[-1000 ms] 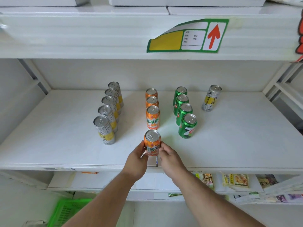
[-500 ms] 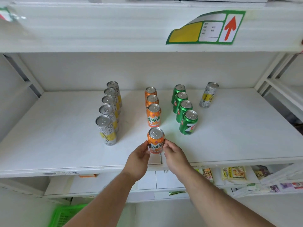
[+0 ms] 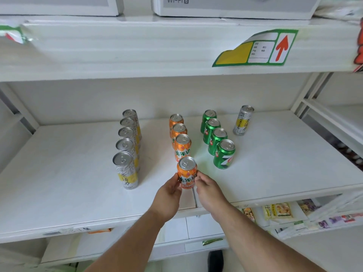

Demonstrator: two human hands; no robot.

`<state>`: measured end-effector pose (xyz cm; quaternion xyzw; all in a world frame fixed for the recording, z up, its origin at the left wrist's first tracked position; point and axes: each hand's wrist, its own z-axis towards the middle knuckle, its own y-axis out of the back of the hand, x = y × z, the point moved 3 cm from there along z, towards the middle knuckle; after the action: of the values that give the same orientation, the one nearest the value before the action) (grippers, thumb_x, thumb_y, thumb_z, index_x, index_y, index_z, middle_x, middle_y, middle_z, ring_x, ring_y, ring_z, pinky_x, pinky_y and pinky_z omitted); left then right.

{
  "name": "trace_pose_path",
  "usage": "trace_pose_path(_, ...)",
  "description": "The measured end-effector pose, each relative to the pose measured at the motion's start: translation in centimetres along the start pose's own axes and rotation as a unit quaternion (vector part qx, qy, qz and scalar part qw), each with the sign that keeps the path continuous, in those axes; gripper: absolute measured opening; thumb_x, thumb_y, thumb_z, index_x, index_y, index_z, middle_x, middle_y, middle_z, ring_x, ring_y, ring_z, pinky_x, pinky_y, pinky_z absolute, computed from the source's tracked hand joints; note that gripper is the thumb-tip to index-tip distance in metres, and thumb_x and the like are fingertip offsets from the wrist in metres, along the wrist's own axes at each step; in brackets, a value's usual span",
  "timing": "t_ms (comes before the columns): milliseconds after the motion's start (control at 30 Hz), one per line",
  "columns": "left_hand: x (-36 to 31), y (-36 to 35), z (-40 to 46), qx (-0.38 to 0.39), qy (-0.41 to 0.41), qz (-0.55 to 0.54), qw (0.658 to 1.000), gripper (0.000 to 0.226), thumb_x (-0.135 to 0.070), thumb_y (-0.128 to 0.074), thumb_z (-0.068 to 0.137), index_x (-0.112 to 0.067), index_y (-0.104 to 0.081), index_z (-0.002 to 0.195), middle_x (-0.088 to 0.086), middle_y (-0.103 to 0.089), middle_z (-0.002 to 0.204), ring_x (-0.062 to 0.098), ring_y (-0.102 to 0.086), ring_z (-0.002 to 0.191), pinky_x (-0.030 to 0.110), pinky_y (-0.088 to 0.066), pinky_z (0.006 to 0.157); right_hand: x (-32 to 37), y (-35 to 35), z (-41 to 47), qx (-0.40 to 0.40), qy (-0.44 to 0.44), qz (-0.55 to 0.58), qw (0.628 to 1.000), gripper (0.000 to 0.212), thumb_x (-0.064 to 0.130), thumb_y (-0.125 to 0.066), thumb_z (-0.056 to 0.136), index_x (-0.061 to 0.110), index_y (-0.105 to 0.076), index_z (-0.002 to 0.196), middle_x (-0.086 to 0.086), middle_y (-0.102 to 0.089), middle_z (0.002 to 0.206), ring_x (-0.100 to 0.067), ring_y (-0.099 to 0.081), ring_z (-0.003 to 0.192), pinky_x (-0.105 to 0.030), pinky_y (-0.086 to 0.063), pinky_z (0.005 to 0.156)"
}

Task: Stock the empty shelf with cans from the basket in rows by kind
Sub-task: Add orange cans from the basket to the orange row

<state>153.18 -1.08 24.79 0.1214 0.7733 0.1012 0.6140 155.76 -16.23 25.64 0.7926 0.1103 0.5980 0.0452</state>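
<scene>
On the white shelf point(image 3: 59, 173), left to right, stand a row of five silver-and-yellow cans point(image 3: 127, 148), three orange cans point(image 3: 179, 134) with a fourth orange can point(image 3: 187, 172) at their front, four green 7up cans point(image 3: 216, 138), and one stray silver can point(image 3: 243, 120). The left hand point(image 3: 169, 195) and right hand point(image 3: 208, 190) pinch that fourth can upright between their fingertips. The basket is out of view, so what remains is unclear.

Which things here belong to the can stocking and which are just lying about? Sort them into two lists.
Part of the job:
front orange can, held by left hand and right hand
orange row
green row
silver-yellow row
lone silver-yellow can, apart at the right
white shelf

Lying about:
Wi-Fi box above
arrow label
packets below
</scene>
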Motion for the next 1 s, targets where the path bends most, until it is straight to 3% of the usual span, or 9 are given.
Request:
trace_pose_path(67, -0.4, 0.1, 0.8, -0.004, -0.006, 0.004, 1.000, 0.052, -0.006, -0.044, 0.103, -0.027, -0.046, 0.150, -0.014, -0.058, 0.141, 0.002, -0.049, 0.134, 0.022, -0.032, 0.115, 0.5, 0.1, 0.7, 0.001, 0.001, 0.003, 1.000, 0.038, 0.019, -0.039, 0.110, 0.040, -0.061, 0.133, 0.021, -0.071, 0.112, 0.007, -0.060, 0.094, -0.016, -0.045, 0.081)
trace_pose_path(233, -1.1, 0.4, 2.7, -0.005, 0.010, 0.011, 1.000, 0.052, -0.007, -0.045, 0.103, -0.023, -0.043, 0.152, -0.011, -0.056, 0.144, 0.005, -0.048, 0.135, 0.022, -0.032, 0.115, 0.9, -0.1, 3.1, 0.006, -0.005, 0.006, 1.000, 0.040, 0.020, -0.039, 0.109, 0.035, -0.062, 0.139, 0.012, -0.072, 0.116, 0.003, -0.058, 0.079, -0.019, -0.044, 0.075)
trace_pose_path(400, -1.1, 0.7, 4.1, -0.012, 0.031, 0.012, 0.999, 0.052, -0.009, -0.044, 0.104, -0.023, -0.040, 0.154, -0.011, -0.056, 0.144, 0.007, -0.047, 0.137, 0.032, -0.034, 0.119, 0.7, -0.2, 4.7, 0.000, -0.021, 0.009, 1.000, 0.040, 0.024, -0.041, 0.110, 0.033, -0.058, 0.145, 0.010, -0.069, 0.130, -0.004, -0.063, 0.101, -0.022, -0.048, 0.084)
trace_pose_path(500, -1.3, 0.6, 4.3, -0.012, 0.041, 0.007, 0.999, 0.052, -0.007, -0.043, 0.105, -0.023, -0.040, 0.154, -0.010, -0.056, 0.144, 0.006, -0.047, 0.137, 0.032, -0.033, 0.120, 0.9, 0.0, 4.9, 0.009, -0.024, 0.018, 1.000, 0.042, 0.023, -0.041, 0.110, 0.031, -0.053, 0.150, 0.012, -0.064, 0.131, -0.009, -0.059, 0.124, -0.026, -0.046, 0.104)
trace_pose_path(567, -1.3, 0.5, 4.3, -0.012, 0.047, 0.005, 0.999, 0.053, -0.008, -0.043, 0.105, -0.023, -0.039, 0.155, -0.012, -0.055, 0.144, 0.007, -0.047, 0.138, 0.034, -0.033, 0.121, 0.9, 0.1, 4.9, 0.012, -0.027, 0.018, 0.999, 0.043, 0.023, -0.041, 0.111, 0.029, -0.050, 0.152, 0.011, -0.061, 0.132, -0.009, -0.055, 0.127, -0.028, -0.042, 0.111)
trace_pose_path(767, -1.8, 0.3, 3.2, -0.028, 0.054, -0.013, 0.998, 0.050, -0.009, -0.045, 0.105, -0.020, -0.038, 0.154, -0.017, -0.049, 0.133, 0.001, -0.046, 0.125, 0.023, -0.033, 0.112, 0.9, 0.5, 4.2, 0.011, -0.035, -0.009, 0.999, 0.047, 0.031, -0.042, 0.110, 0.029, -0.043, 0.157, 0.006, -0.049, 0.157, -0.012, -0.049, 0.137, -0.030, -0.042, 0.112)
trace_pose_path(867, -1.3, 0.2, 2.7, -0.043, 0.054, -0.026, 0.997, 0.051, -0.010, -0.048, 0.105, -0.019, -0.038, 0.154, -0.015, -0.049, 0.140, 0.004, -0.048, 0.126, 0.028, -0.033, 0.116, 1.5, 1.2, 2.9, 0.003, -0.041, -0.024, 0.999, 0.048, 0.033, -0.040, 0.111, 0.025, -0.039, 0.159, 0.005, -0.041, 0.162, -0.015, -0.041, 0.148, -0.033, -0.033, 0.121)
trace_pose_path(1000, -0.4, 0.4, 1.3, -0.055, 0.068, -0.056, 0.995, 0.055, -0.014, -0.054, 0.103, -0.019, -0.036, 0.155, -0.006, -0.045, 0.153, 0.010, -0.048, 0.135, 0.036, -0.034, 0.120, 2.1, 1.9, 0.3, 0.002, -0.027, -0.058, 0.998, 0.049, 0.033, -0.041, 0.111, 0.022, -0.040, 0.158, 0.003, -0.042, 0.163, -0.013, -0.042, 0.145, -0.028, -0.032, 0.119)
